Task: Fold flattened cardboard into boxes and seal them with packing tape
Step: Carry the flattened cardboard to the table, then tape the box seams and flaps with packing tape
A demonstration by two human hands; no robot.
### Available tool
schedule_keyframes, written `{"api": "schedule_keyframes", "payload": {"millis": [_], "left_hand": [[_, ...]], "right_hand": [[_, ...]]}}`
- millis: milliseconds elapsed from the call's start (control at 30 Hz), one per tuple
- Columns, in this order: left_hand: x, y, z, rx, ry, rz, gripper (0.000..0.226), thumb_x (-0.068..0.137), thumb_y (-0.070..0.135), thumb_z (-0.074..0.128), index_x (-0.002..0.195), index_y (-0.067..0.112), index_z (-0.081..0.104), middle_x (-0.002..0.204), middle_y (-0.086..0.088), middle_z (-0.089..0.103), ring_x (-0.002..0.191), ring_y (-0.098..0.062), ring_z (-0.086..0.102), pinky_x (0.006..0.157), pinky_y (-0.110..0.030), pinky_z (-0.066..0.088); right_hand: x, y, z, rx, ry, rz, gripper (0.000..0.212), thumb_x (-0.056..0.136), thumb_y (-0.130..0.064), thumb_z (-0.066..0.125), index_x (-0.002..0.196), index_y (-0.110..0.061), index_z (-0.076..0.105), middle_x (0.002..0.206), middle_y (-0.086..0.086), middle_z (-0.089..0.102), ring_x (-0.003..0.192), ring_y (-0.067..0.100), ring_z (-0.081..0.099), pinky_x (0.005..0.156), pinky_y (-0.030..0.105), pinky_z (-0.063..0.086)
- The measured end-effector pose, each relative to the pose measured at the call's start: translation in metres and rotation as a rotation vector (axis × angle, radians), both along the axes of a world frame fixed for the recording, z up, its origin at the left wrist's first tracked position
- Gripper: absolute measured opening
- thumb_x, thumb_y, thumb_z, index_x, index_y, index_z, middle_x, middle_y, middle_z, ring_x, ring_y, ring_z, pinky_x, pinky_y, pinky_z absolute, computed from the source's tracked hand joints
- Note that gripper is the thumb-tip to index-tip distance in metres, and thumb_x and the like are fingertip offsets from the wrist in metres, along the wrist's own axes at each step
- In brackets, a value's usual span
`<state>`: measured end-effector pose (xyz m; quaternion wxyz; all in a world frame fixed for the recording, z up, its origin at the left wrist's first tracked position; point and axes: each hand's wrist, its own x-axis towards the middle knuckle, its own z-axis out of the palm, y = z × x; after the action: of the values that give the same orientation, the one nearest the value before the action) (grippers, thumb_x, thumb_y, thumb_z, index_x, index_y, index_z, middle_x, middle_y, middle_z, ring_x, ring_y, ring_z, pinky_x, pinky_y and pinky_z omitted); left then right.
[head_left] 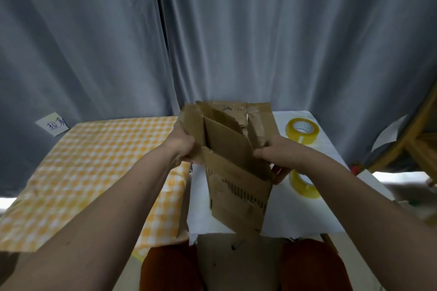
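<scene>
Head view: one cardboard box point(236, 168), part-opened, held above white-covered desk point(279, 220) before the chest. Left hand point(182, 146) grips left wall; right hand point(272, 156) grips right wall, fingers curled round edges. Likely light, stiff along panels, floppy at worn creases; best held at wall edges. Two tape rolls point(302, 131), point(303, 185) at right.

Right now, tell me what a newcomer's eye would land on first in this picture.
The worn cardboard box in the middle, held up half-opened over a white cloth, with the left hand gripping its left side and the right hand its right. Next, two yellow rolls of tape lie on the cloth to the right of the box, one partly behind the right arm. To the left spreads a yellow checked cloth, before a grey curtain.
</scene>
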<state>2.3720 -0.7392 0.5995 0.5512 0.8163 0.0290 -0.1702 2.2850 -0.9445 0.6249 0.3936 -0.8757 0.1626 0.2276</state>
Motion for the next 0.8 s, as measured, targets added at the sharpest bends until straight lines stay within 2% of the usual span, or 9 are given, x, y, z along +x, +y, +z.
{"api": "schedule_keyframes", "payload": {"millis": [33, 100, 233, 367, 433, 500, 600, 700, 800], "left_hand": [[0.0, 0.002, -0.002, -0.015, 0.001, -0.019, 0.05, 0.095, -0.004, 0.041, 0.135, 0.025, 0.032, 0.107, -0.013, 0.057, 0.073, -0.033, 0.067, 0.049, -0.036, 0.057], [-0.001, 0.008, -0.003, -0.035, 0.002, -0.094, 0.067, 0.092, -0.008, 0.041, 0.145, 0.031, 0.027, 0.121, -0.014, 0.054, 0.082, -0.036, 0.069, 0.055, -0.04, 0.059], [-0.007, 0.026, 0.008, -0.115, 0.047, -0.158, 0.067, 0.092, -0.014, 0.034, 0.141, 0.032, 0.036, 0.114, -0.011, 0.06, 0.093, -0.036, 0.067, 0.069, -0.052, 0.059], [-0.014, 0.044, 0.009, -0.172, 0.162, -0.167, 0.067, 0.094, -0.014, 0.036, 0.142, 0.032, 0.037, 0.124, -0.016, 0.057, 0.099, -0.039, 0.066, 0.073, -0.055, 0.058], [-0.017, 0.048, 0.007, -0.206, 0.174, -0.138, 0.067, 0.094, -0.014, 0.036, 0.143, 0.032, 0.037, 0.123, -0.017, 0.058, 0.098, -0.039, 0.067, 0.069, -0.053, 0.059], [-0.018, 0.052, 0.005, -0.238, 0.169, -0.12, 0.066, 0.095, -0.014, 0.036, 0.143, 0.032, 0.037, 0.124, -0.017, 0.057, 0.098, -0.039, 0.067, 0.066, -0.05, 0.06], [-0.022, 0.053, -0.004, -0.26, 0.19, -0.09, 0.067, 0.094, -0.014, 0.035, 0.143, 0.032, 0.036, 0.126, -0.016, 0.055, 0.1, -0.04, 0.065, 0.069, -0.052, 0.059], [-0.025, 0.056, -0.019, -0.313, 0.251, -0.042, 0.069, 0.094, -0.015, 0.035, 0.145, 0.031, 0.034, 0.129, -0.016, 0.054, 0.104, -0.041, 0.064, 0.073, -0.055, 0.056], [-0.024, 0.055, -0.018, -0.35, 0.25, -0.029, 0.068, 0.094, -0.015, 0.036, 0.145, 0.03, 0.035, 0.13, -0.017, 0.053, 0.104, -0.042, 0.064, 0.072, -0.056, 0.057]], "right_hand": [[-0.004, 0.001, 0.001, -0.037, -0.011, 0.007, 0.015, 0.096, -0.017, 0.047, 0.095, -0.005, 0.055, 0.086, 0.013, 0.063, 0.063, 0.022, 0.067, 0.052, 0.027, 0.055], [-0.004, 0.002, 0.002, -0.139, -0.07, 0.013, 0.017, 0.094, -0.007, 0.042, 0.081, -0.007, 0.052, 0.074, 0.01, 0.058, 0.055, 0.018, 0.06, 0.041, 0.021, 0.043], [0.006, -0.004, 0.005, -0.224, -0.172, -0.015, 0.014, 0.09, -0.003, 0.041, 0.08, -0.003, 0.051, 0.077, 0.014, 0.057, 0.059, 0.022, 0.056, 0.04, 0.02, 0.037], [0.02, -0.008, 0.01, -0.235, -0.218, -0.043, 0.02, 0.089, -0.001, 0.038, 0.09, 0.003, 0.058, 0.081, 0.021, 0.064, 0.056, 0.027, 0.062, 0.043, 0.027, 0.048], [0.025, -0.007, 0.014, -0.229, -0.227, -0.046, 0.021, 0.088, 0.001, 0.036, 0.091, 0.003, 0.057, 0.077, 0.024, 0.064, 0.053, 0.031, 0.064, 0.05, 0.037, 0.057], [0.03, -0.006, 0.016, -0.247, -0.249, -0.046, 0.021, 0.086, 0.001, 0.037, 0.088, 0.003, 0.057, 0.076, 0.025, 0.064, 0.058, 0.035, 0.066, 0.054, 0.04, 0.058], [0.032, -0.004, 0.008, -0.271, -0.256, -0.056, 0.017, 0.087, 0.001, 0.039, 0.08, -0.001, 0.054, 0.072, 0.019, 0.061, 0.055, 0.031, 0.062, 0.045, 0.031, 0.05], [0.029, -0.01, -0.008, -0.287, -0.291, -0.071, 0.014, 0.087, -0.003, 0.042, 0.098, -0.004, 0.052, 0.077, 0.012, 0.058, 0.06, 0.025, 0.057, 0.043, 0.024, 0.038], [0.027, -0.019, -0.01, -0.279, -0.315, -0.098, 0.017, 0.088, -0.005, 0.044, 0.098, 0.0, 0.057, 0.086, 0.017, 0.062, 0.07, 0.029, 0.06, 0.049, 0.028, 0.045]]}}
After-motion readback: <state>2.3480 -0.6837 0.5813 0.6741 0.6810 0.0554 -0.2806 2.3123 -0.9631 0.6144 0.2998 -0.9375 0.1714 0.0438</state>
